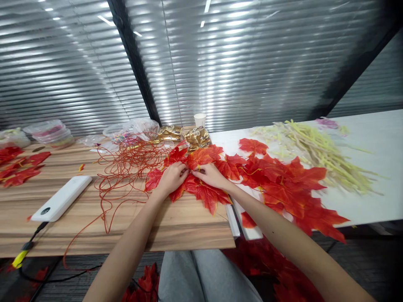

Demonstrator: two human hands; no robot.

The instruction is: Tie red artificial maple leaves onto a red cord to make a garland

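Note:
Red-orange artificial maple leaves lie beneath and around both of my hands. My left hand is closed in a pinch among them. Close beside it, my right hand also pinches, its fingertips almost meeting the left ones. What sits between the fingertips is too small and too covered to tell. A bit of yellow stem shows by the right fingers. Left of my hands lies a loose tangle of thin red cord, one strand hanging over the front edge. More leaves spread in a bunch to the right.
A white power bank with a black cable lies left on the wood-grain table. Gold packets, a paper cup and plastic tubs stand behind. Pale yellow strips cover part of the white table.

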